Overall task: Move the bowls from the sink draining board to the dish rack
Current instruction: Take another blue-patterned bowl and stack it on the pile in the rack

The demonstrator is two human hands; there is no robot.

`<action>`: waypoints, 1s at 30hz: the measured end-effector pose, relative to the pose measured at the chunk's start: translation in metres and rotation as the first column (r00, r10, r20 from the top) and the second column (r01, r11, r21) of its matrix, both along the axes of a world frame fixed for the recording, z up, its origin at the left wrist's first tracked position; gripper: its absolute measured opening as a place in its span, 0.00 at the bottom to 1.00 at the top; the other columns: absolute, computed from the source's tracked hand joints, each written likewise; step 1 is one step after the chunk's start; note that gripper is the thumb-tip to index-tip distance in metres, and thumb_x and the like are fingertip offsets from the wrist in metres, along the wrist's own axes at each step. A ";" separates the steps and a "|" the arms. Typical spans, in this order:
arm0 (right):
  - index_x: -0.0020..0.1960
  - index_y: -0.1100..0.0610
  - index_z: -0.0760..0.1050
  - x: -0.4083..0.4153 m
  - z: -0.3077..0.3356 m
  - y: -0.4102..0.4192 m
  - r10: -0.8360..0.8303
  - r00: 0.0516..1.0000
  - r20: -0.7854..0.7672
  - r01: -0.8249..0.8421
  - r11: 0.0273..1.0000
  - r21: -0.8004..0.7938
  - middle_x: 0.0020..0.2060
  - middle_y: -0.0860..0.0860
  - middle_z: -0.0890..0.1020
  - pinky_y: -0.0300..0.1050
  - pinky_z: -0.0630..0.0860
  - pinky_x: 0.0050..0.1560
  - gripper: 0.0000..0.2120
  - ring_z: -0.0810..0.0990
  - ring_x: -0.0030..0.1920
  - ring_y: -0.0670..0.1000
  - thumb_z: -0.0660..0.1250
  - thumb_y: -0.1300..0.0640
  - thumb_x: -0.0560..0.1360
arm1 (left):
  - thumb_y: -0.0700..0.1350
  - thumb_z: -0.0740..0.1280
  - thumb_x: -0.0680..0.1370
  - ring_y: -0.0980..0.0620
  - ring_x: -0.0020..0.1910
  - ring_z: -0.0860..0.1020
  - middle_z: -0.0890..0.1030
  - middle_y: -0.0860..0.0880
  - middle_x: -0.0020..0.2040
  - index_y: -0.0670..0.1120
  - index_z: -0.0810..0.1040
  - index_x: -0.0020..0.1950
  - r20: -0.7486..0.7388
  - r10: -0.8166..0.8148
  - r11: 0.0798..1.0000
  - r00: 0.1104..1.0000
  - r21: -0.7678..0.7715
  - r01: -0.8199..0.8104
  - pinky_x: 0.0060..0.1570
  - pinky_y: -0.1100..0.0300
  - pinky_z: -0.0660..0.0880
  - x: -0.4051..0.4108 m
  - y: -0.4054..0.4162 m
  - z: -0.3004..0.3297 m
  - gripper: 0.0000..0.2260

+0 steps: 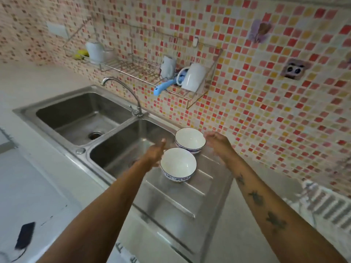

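Two white ceramic bowls with blue-patterned outsides, near bowl (178,164) and far bowl (190,140), stand upright, touching, on the ribbed steel draining board (176,202). Left hand (154,153) just beside near bowl; right hand (218,142) beside far bowl. Both open, empty. Fingertips blurred. Wire dish rack (133,68) above, behind.

Single head-worn view, wide-angle
Looks forward and down from above the bench (28,183), tilted; close over the draining board (178,202), facing the tiled wall (266,92) and dish rack (144,73)
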State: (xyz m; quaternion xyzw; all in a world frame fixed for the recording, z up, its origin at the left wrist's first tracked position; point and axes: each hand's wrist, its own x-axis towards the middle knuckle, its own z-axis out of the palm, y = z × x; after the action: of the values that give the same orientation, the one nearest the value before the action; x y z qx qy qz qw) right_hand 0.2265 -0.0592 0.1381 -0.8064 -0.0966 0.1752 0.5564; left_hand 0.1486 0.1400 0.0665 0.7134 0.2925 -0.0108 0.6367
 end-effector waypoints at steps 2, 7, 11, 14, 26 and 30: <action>0.64 0.57 0.74 0.019 -0.050 0.018 -0.047 0.992 -0.118 0.043 0.998 -0.039 0.62 0.55 0.78 0.47 0.73 0.54 0.18 0.76 0.59 0.55 0.62 0.50 0.78 | 0.53 0.53 0.84 0.40 0.56 0.74 0.76 0.35 0.60 0.35 0.74 0.62 0.052 0.066 0.988 0.996 0.135 -0.073 0.53 0.54 0.67 0.009 -0.003 -0.017 0.23; 0.71 0.57 0.67 0.045 -0.145 0.049 -0.104 0.941 -0.322 0.091 0.994 -0.056 0.65 0.56 0.76 0.53 0.73 0.62 0.30 0.75 0.65 0.60 0.62 0.42 0.73 | 0.54 0.60 0.82 0.36 0.70 0.70 0.68 0.37 0.73 0.40 0.62 0.75 -0.065 0.145 0.988 0.987 0.059 -0.142 0.69 0.49 0.67 0.029 -0.008 -0.071 0.26; 0.73 0.58 0.63 0.032 -0.154 0.064 -0.231 0.898 -0.374 0.189 0.971 -0.144 0.69 0.58 0.72 0.48 0.71 0.55 0.30 0.74 0.65 0.60 0.61 0.44 0.77 | 0.54 0.59 0.81 0.37 0.68 0.72 0.72 0.37 0.70 0.39 0.65 0.72 -0.092 0.149 0.989 0.985 0.016 -0.148 0.68 0.47 0.70 0.042 -0.008 -0.087 0.25; 0.74 0.60 0.62 0.032 -0.150 0.068 -0.293 0.886 -0.359 0.253 0.955 -0.155 0.71 0.59 0.70 0.49 0.71 0.57 0.28 0.72 0.67 0.61 0.60 0.47 0.78 | 0.56 0.59 0.81 0.35 0.67 0.72 0.73 0.37 0.69 0.40 0.67 0.71 -0.108 0.175 0.985 0.979 0.025 -0.173 0.68 0.43 0.69 0.051 -0.007 -0.096 0.25; 0.70 0.55 0.67 0.008 -0.084 0.043 -0.289 0.870 -0.399 0.346 0.935 0.077 0.64 0.56 0.76 0.55 0.75 0.60 0.26 0.77 0.60 0.60 0.61 0.46 0.75 | 0.48 0.50 0.85 0.40 0.62 0.74 0.73 0.37 0.67 0.38 0.68 0.69 0.079 0.132 0.983 0.988 -0.140 -0.120 0.65 0.47 0.71 0.023 -0.023 -0.008 0.19; 0.72 0.47 0.62 -0.029 -0.001 0.012 -0.287 0.890 -0.354 0.355 0.923 0.146 0.65 0.53 0.74 0.57 0.80 0.48 0.23 0.77 0.58 0.60 0.58 0.45 0.79 | 0.51 0.50 0.85 0.44 0.56 0.76 0.77 0.48 0.58 0.48 0.70 0.66 0.217 0.088 0.972 0.972 -0.233 -0.036 0.57 0.47 0.76 0.004 -0.047 0.072 0.16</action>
State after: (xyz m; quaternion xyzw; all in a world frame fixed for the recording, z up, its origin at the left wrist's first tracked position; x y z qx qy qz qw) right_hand 0.1973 -0.0476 0.1373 -0.7087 0.1140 0.2000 0.6669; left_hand 0.1529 0.0934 0.1388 0.6229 0.2374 0.0572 0.7432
